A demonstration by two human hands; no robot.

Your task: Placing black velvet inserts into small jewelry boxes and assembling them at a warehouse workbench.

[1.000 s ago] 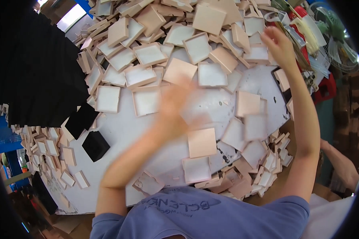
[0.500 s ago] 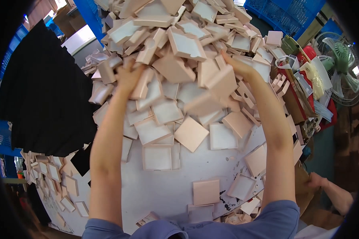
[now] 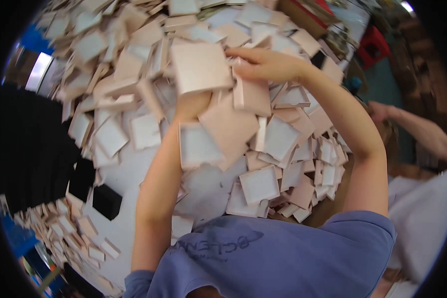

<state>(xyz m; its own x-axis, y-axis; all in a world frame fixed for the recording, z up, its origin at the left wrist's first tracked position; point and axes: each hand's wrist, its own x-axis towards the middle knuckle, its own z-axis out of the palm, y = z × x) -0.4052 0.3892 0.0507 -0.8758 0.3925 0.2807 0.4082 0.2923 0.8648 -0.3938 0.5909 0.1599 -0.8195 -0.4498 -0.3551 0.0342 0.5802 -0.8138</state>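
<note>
Many shallow, pale pink boxes or lids with white insides lie heaped on the table. My right hand reaches in from the right, fingers stretched and thumb apart, against the edges of a pink box and a larger square one. That square box covers the fingers of my left hand, only its wrist side showing. Just below, a white-lined box and a tilted pink box lie close to my left forearm. Several of these pieces are blurred by motion.
Black material stands at the left, with a small black block beside it. More small boxes lie scattered at the lower left. Another person's hand is at the right. A red stool stands beyond the table.
Both hands have come back from the far heap toward my body and closer together, with boxes dragged along. My view has turned, and more boxes lie near me at the right.
</note>
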